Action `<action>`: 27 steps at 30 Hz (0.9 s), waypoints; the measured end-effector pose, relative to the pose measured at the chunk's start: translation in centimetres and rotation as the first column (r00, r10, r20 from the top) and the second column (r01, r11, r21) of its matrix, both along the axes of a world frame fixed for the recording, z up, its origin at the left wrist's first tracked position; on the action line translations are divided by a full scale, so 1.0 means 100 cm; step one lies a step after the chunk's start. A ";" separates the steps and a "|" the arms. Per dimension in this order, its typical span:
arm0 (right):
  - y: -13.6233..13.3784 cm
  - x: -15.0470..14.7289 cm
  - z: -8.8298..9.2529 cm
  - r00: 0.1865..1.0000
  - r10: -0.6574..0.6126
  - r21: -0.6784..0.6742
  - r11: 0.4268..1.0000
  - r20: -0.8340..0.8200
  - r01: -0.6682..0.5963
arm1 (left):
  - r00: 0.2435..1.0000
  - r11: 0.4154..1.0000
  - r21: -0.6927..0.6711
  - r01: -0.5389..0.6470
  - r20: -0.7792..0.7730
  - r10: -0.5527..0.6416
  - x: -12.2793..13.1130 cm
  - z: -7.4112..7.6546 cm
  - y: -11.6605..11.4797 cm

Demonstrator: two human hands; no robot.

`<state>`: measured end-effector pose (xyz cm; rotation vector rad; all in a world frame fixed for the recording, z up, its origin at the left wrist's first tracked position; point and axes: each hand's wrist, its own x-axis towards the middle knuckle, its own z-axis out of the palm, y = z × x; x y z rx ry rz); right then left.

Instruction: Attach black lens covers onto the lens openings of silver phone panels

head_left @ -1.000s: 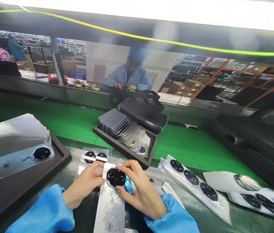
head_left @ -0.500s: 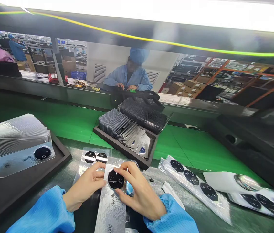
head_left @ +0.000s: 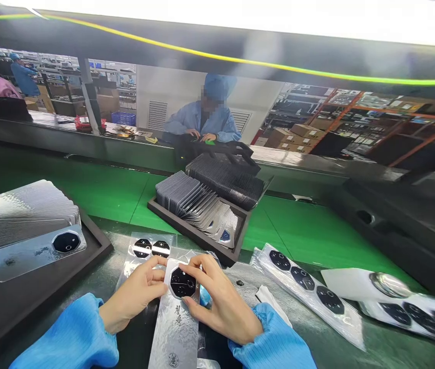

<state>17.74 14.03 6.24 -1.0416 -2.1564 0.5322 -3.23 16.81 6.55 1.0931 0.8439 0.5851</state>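
A silvery phone back cover (head_left: 175, 330) with dark lettering stands between my hands, its lower end running out of view. My left hand (head_left: 135, 294) is closed on its upper left edge, thumb and fingers pinching it. The black octagonal camera lens cover (head_left: 182, 283) sits at the panel's top. My right hand (head_left: 221, 302) has thumb and forefinger closed on the lens cover's right rim. Behind the hands, a clear film sheet holds two black lens covers (head_left: 151, 248). Something shiny and blue behind my right fingers is mostly hidden.
At left, a dark tray (head_left: 100, 238) holds a fanned stack of silvery back covers (head_left: 25, 205). A second tray (head_left: 235, 253) of upright panels stands on the green surface (head_left: 279, 225). To the right lie bagged strips of lens covers (head_left: 302, 279). A co-worker (head_left: 205, 115) sits opposite.
Both hands keep nearly the same hold on the back cover and lens cover. The whole view has shifted very slightly; nothing is taken up or let go.
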 end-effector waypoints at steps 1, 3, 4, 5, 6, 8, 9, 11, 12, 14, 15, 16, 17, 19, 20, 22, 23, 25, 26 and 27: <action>0.001 0.000 0.000 1.000 -0.003 -0.004 1.000 -0.006 0.003 | 1.000 1.000 0.002 -0.004 0.003 0.004 0.000 0.000 0.000; 0.002 0.002 -0.001 1.000 -0.015 -0.012 1.000 -0.024 0.015 | 1.000 1.000 0.001 -0.006 0.016 0.006 0.000 0.000 0.000; 0.004 0.004 -0.002 0.999 -0.025 -0.013 1.000 -0.034 0.025 | 1.000 1.000 -0.003 -0.005 0.022 0.005 0.000 0.000 0.000; 0.005 0.005 -0.002 0.998 -0.037 -0.013 0.999 -0.044 0.037 | 1.000 1.000 -0.007 -0.005 0.025 0.005 0.000 0.000 0.000; 0.006 0.007 -0.003 0.997 -0.051 -0.011 0.999 -0.052 0.051 | 1.000 1.000 -0.012 -0.006 0.026 0.006 0.000 0.000 0.000; 0.008 0.010 -0.005 0.995 -0.077 -0.002 0.997 -0.069 0.077 | 1.000 1.000 -0.023 -0.007 0.022 0.007 0.001 0.001 0.000; 0.010 0.011 -0.006 0.993 -0.087 0.001 0.996 -0.075 0.088 | 1.000 1.000 -0.026 -0.008 0.021 0.008 0.001 0.001 0.001; 0.011 0.013 -0.008 0.991 -0.102 0.001 0.995 -0.082 0.102 | 1.000 0.999 -0.031 -0.006 0.021 0.007 0.001 0.002 0.001; 0.012 0.014 -0.008 0.991 -0.107 -0.001 0.994 -0.082 0.107 | 1.000 0.999 -0.032 -0.006 0.021 0.007 0.001 0.003 0.000; 0.012 0.015 -0.008 0.990 -0.114 0.001 0.993 -0.080 0.115 | 1.000 0.999 -0.033 -0.008 0.020 0.008 0.001 0.003 0.001; 0.012 0.015 -0.008 0.990 -0.117 0.003 0.993 -0.078 0.118 | 1.000 0.999 -0.036 -0.006 0.019 0.007 0.001 0.004 0.001; 0.012 0.015 -0.008 0.990 -0.119 0.005 0.993 -0.075 0.120 | 1.000 0.999 -0.039 -0.005 0.016 0.005 0.002 0.004 0.001; 0.013 0.015 -0.008 0.990 -0.120 0.006 0.993 -0.072 0.121 | 1.000 0.999 -0.040 -0.003 0.012 0.004 0.002 0.004 0.002; 0.013 0.015 -0.008 0.990 -0.122 0.006 0.992 -0.067 0.122 | 1.000 0.999 -0.038 0.002 0.004 -0.002 0.001 0.004 0.003; 0.013 0.015 -0.008 0.990 -0.122 0.006 0.992 -0.066 0.123 | 1.000 0.999 -0.037 0.003 0.002 -0.003 0.001 0.004 0.003; 0.013 0.015 -0.008 0.990 -0.122 0.007 0.992 -0.066 0.123 | 1.000 0.999 -0.040 0.000 0.003 0.000 0.001 0.003 0.004; 0.013 0.015 -0.008 0.990 -0.121 0.009 0.992 -0.068 0.122 | 1.000 0.999 -0.045 -0.002 0.004 0.003 0.001 0.003 0.004; 0.013 0.015 -0.009 0.991 -0.116 0.016 0.993 -0.071 0.117 | 1.000 0.998 -0.055 -0.007 0.002 0.007 0.001 0.002 0.004; 0.013 0.015 -0.010 0.991 -0.112 0.018 0.993 -0.071 0.114 | 1.000 0.998 -0.057 -0.008 -0.001 0.008 0.001 0.002 0.004; 0.013 0.015 -0.010 0.991 -0.110 0.021 0.994 -0.072 0.112 | 1.000 0.998 -0.058 -0.008 -0.004 0.008 0.001 0.002 0.004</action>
